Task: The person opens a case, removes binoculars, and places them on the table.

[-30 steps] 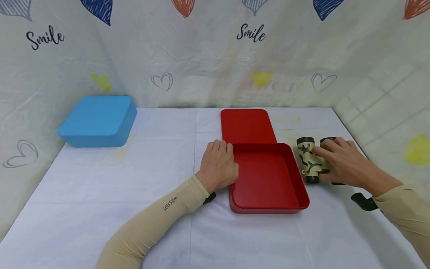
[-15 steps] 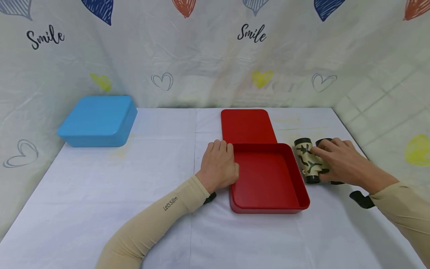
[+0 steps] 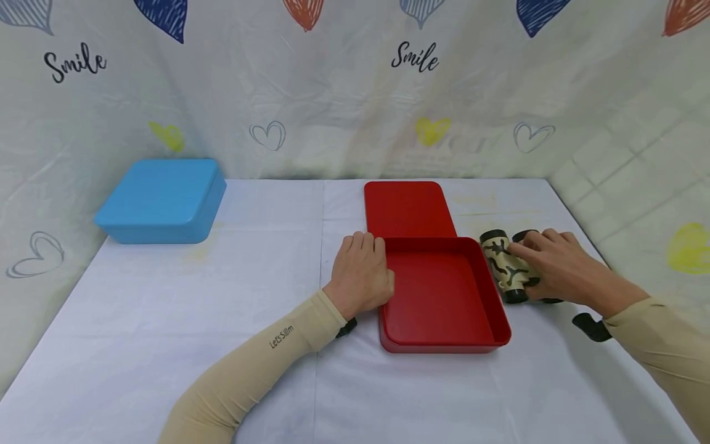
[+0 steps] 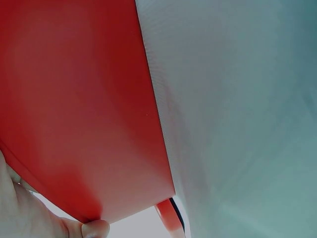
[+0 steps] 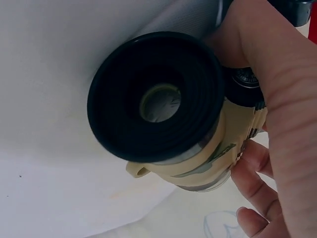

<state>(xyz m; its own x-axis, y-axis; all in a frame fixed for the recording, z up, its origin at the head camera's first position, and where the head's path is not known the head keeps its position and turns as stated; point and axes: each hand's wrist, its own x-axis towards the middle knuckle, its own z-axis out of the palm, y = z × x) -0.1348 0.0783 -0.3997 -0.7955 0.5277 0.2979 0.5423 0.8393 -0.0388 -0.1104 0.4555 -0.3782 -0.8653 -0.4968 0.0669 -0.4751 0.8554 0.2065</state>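
Camouflage-patterned binoculars [image 3: 501, 262] with black ends lie on the table just right of an open red box [image 3: 435, 293]. My right hand [image 3: 566, 265] grips them from above, covering much of the right barrel. In the right wrist view a black eyepiece [image 5: 158, 96] of the binoculars faces the camera, with the fingers [image 5: 255, 186] behind it. At the box's left wall, my left hand [image 3: 360, 274] holds the rim with curled fingers. The left wrist view shows the thumb [image 4: 94, 229] pressed on the red wall. Inside the box only its bare red floor is visible.
A flat red lid [image 3: 410, 208] lies behind the red box, its near edge hidden by the box. At the back left stands a closed blue box [image 3: 161, 200]. White cloth [image 3: 266, 277] covers the table, and a printed curtain [image 3: 333, 86] hangs behind.
The right hand and the binoculars have shifted a little left, bringing the binoculars close against the red box's right side. My left hand and the box have stayed put.
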